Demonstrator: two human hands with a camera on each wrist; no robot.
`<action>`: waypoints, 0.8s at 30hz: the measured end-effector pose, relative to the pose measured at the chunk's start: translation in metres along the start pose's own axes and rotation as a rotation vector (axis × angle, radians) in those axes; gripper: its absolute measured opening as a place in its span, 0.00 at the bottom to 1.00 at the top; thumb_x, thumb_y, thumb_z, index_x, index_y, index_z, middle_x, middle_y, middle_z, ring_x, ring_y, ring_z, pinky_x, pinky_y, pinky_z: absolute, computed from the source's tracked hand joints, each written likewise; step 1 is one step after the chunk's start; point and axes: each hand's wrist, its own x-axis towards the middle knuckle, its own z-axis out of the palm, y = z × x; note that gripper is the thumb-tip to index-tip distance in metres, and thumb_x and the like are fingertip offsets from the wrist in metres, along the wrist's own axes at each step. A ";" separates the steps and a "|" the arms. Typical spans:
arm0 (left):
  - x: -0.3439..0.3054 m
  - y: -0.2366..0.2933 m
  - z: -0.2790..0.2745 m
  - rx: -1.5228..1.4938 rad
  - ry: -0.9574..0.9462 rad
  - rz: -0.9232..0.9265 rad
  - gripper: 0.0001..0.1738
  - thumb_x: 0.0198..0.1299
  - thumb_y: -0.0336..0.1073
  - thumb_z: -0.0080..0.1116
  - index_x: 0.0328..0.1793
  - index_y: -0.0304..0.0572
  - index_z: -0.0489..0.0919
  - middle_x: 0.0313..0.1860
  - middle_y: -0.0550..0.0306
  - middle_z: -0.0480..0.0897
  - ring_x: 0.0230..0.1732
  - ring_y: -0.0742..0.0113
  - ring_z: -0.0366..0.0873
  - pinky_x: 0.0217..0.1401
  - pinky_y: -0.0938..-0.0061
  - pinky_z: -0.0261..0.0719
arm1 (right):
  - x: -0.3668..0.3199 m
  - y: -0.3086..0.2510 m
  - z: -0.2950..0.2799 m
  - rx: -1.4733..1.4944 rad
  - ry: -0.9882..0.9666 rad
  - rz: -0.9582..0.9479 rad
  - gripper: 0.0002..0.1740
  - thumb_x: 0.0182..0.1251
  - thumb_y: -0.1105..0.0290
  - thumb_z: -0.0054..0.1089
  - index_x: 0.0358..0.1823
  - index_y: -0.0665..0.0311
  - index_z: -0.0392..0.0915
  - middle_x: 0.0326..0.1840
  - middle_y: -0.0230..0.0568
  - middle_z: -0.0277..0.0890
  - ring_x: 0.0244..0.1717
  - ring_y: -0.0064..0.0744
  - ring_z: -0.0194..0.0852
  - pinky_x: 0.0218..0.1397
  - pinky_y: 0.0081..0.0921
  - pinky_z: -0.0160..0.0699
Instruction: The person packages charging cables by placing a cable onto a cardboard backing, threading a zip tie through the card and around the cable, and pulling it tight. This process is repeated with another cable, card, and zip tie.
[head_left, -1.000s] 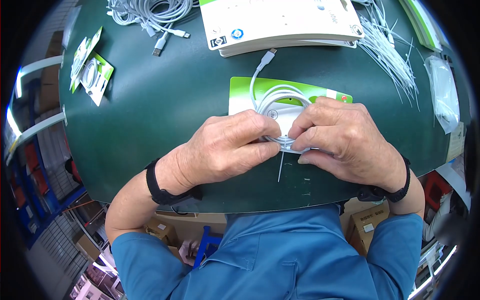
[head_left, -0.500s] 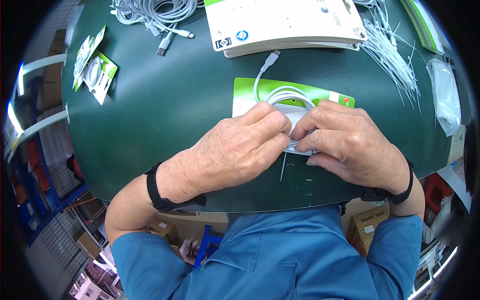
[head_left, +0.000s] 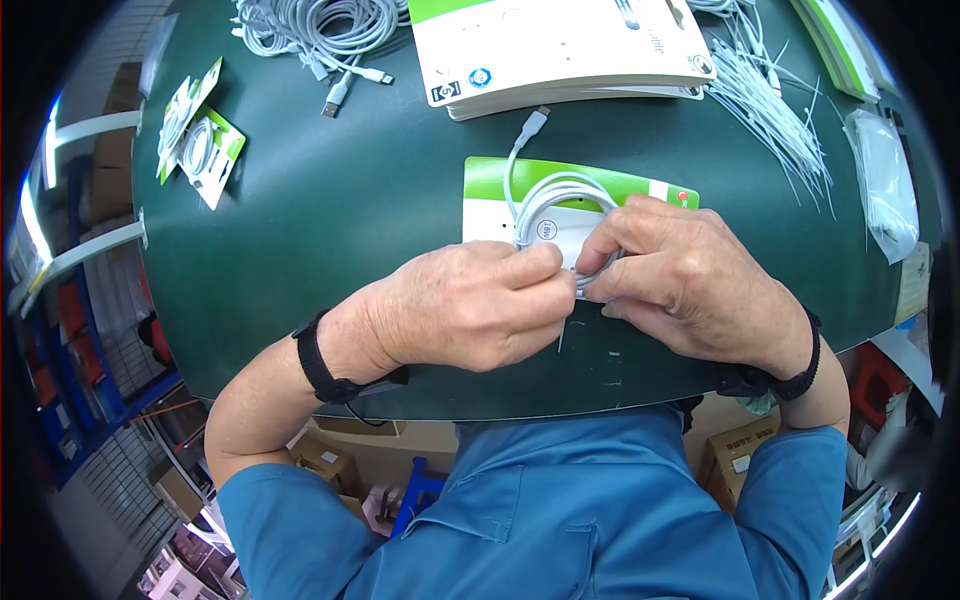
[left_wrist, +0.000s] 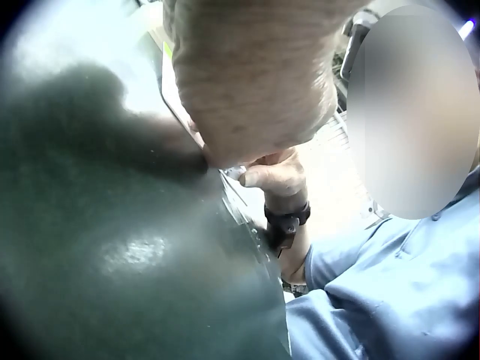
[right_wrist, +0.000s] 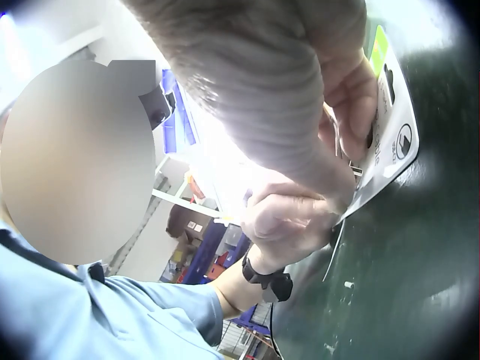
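Note:
A white cable coil (head_left: 565,190) lies on a green-and-white packaging card (head_left: 484,215), its plug end (head_left: 534,122) sticking out past the card's top edge. My right hand (head_left: 690,270) pinches the coil's lower right side between thumb and fingers, against the card. Beside it, my left hand (head_left: 485,305) has its fingers curled together at the coil's lower edge, pinching there at a thin white cable tie (head_left: 561,338), whose tail hangs below the card. The fingertips hide most of that spot. In the right wrist view, both hands meet over the card (right_wrist: 394,142).
A stack of larger cards (head_left: 560,60) stands behind the work. More cables (head_left: 330,35) lie at the back left, loose ties (head_left: 775,120) at the back right, near a clear bag (head_left: 885,190). Two carded cables (head_left: 205,150) rest on the left of the green table (head_left: 300,230).
My left hand has rolled over, its fingers rising and then drawing back slightly left and down. The right hand keeps its pinch on the coil.

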 end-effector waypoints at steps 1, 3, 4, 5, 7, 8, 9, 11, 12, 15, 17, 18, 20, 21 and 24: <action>-0.001 0.001 0.002 -0.013 0.019 -0.004 0.11 0.44 0.29 0.70 0.36 0.33 0.87 0.48 0.52 0.81 0.51 0.57 0.87 0.41 0.68 0.91 | -0.001 0.000 0.001 -0.008 0.004 -0.002 0.09 0.58 0.79 0.78 0.39 0.63 0.90 0.50 0.38 0.87 0.52 0.45 0.88 0.53 0.42 0.89; -0.004 0.006 0.005 0.021 0.029 -0.039 0.09 0.44 0.28 0.70 0.34 0.33 0.87 0.48 0.52 0.82 0.51 0.57 0.88 0.40 0.68 0.91 | -0.001 -0.001 0.001 -0.008 0.015 -0.017 0.07 0.59 0.79 0.77 0.39 0.64 0.90 0.50 0.39 0.87 0.52 0.45 0.88 0.53 0.42 0.90; -0.004 0.009 0.005 0.045 0.033 -0.041 0.09 0.45 0.28 0.71 0.33 0.33 0.87 0.48 0.51 0.82 0.52 0.56 0.88 0.40 0.68 0.91 | -0.001 -0.001 0.002 -0.008 0.019 -0.025 0.06 0.60 0.79 0.76 0.39 0.64 0.90 0.49 0.39 0.86 0.51 0.45 0.88 0.53 0.42 0.90; -0.005 0.011 0.005 0.069 0.037 -0.044 0.08 0.45 0.27 0.71 0.33 0.33 0.87 0.48 0.51 0.82 0.52 0.56 0.88 0.40 0.68 0.91 | -0.001 -0.001 0.003 -0.021 0.024 -0.030 0.05 0.61 0.79 0.75 0.39 0.64 0.90 0.49 0.39 0.86 0.51 0.45 0.88 0.53 0.42 0.90; -0.004 0.015 0.004 0.132 0.044 -0.016 0.08 0.45 0.26 0.71 0.34 0.32 0.88 0.48 0.50 0.83 0.53 0.55 0.89 0.40 0.68 0.91 | -0.002 -0.002 0.005 -0.048 0.030 -0.041 0.04 0.63 0.79 0.74 0.38 0.65 0.90 0.49 0.39 0.85 0.50 0.45 0.87 0.53 0.42 0.90; -0.005 0.017 0.005 0.161 0.052 -0.020 0.08 0.46 0.26 0.71 0.35 0.32 0.88 0.48 0.50 0.83 0.53 0.54 0.89 0.40 0.68 0.91 | -0.002 -0.003 0.005 -0.056 0.038 -0.042 0.03 0.63 0.79 0.73 0.38 0.64 0.90 0.48 0.39 0.86 0.50 0.45 0.87 0.52 0.42 0.90; -0.006 0.020 0.007 0.190 0.061 -0.023 0.09 0.46 0.26 0.71 0.35 0.32 0.89 0.48 0.50 0.83 0.54 0.54 0.90 0.40 0.68 0.91 | -0.002 -0.004 0.006 -0.066 0.046 -0.042 0.03 0.64 0.79 0.73 0.38 0.64 0.90 0.48 0.39 0.86 0.50 0.45 0.87 0.52 0.42 0.90; -0.007 0.024 0.010 0.217 0.070 -0.044 0.11 0.47 0.26 0.72 0.38 0.31 0.89 0.49 0.49 0.84 0.55 0.53 0.90 0.40 0.67 0.91 | -0.001 -0.002 0.008 -0.080 0.059 -0.047 0.05 0.62 0.78 0.75 0.38 0.63 0.90 0.47 0.38 0.86 0.49 0.44 0.87 0.50 0.41 0.89; -0.008 0.026 0.010 0.218 0.071 -0.060 0.12 0.48 0.26 0.73 0.40 0.31 0.90 0.49 0.49 0.84 0.56 0.52 0.90 0.40 0.67 0.91 | 0.001 0.003 0.008 -0.086 0.065 -0.054 0.07 0.60 0.79 0.77 0.38 0.62 0.90 0.46 0.37 0.86 0.48 0.43 0.87 0.49 0.39 0.88; -0.008 0.025 0.011 0.092 0.154 -0.171 0.13 0.51 0.26 0.76 0.44 0.32 0.90 0.50 0.49 0.85 0.55 0.50 0.90 0.42 0.66 0.92 | 0.001 0.001 0.011 -0.071 0.090 0.000 0.08 0.58 0.79 0.79 0.37 0.61 0.88 0.42 0.36 0.86 0.48 0.43 0.87 0.48 0.39 0.87; -0.007 0.026 0.008 -0.135 0.193 -0.369 0.14 0.52 0.24 0.80 0.45 0.39 0.89 0.49 0.53 0.87 0.50 0.52 0.89 0.48 0.61 0.90 | 0.005 -0.002 0.010 -0.067 0.092 0.045 0.06 0.60 0.78 0.77 0.36 0.61 0.88 0.40 0.36 0.86 0.48 0.44 0.87 0.48 0.41 0.87; -0.004 0.025 0.007 -0.183 0.228 -0.403 0.14 0.51 0.25 0.81 0.44 0.40 0.88 0.48 0.54 0.87 0.48 0.52 0.88 0.49 0.60 0.88 | 0.006 -0.002 0.010 -0.070 0.089 0.068 0.05 0.62 0.77 0.76 0.35 0.61 0.88 0.40 0.37 0.86 0.48 0.45 0.87 0.49 0.43 0.87; 0.001 0.022 0.011 -0.302 0.287 -0.472 0.15 0.51 0.25 0.82 0.42 0.42 0.87 0.45 0.56 0.87 0.45 0.53 0.86 0.51 0.57 0.85 | 0.006 -0.006 0.012 -0.085 0.096 0.105 0.04 0.65 0.76 0.75 0.35 0.60 0.87 0.40 0.38 0.86 0.48 0.47 0.87 0.49 0.46 0.87; 0.006 0.025 0.016 -0.271 0.316 -0.508 0.14 0.52 0.25 0.82 0.39 0.42 0.84 0.42 0.58 0.87 0.43 0.53 0.85 0.52 0.57 0.81 | 0.007 -0.007 0.012 -0.101 0.101 0.110 0.04 0.64 0.76 0.75 0.35 0.60 0.87 0.40 0.39 0.86 0.48 0.47 0.87 0.49 0.46 0.87; 0.014 0.024 0.017 -0.223 0.283 -0.564 0.15 0.52 0.26 0.82 0.37 0.43 0.82 0.40 0.58 0.86 0.43 0.51 0.84 0.50 0.57 0.82 | 0.008 -0.012 0.016 -0.114 0.124 0.106 0.04 0.64 0.76 0.75 0.35 0.60 0.87 0.39 0.39 0.86 0.48 0.47 0.88 0.49 0.46 0.86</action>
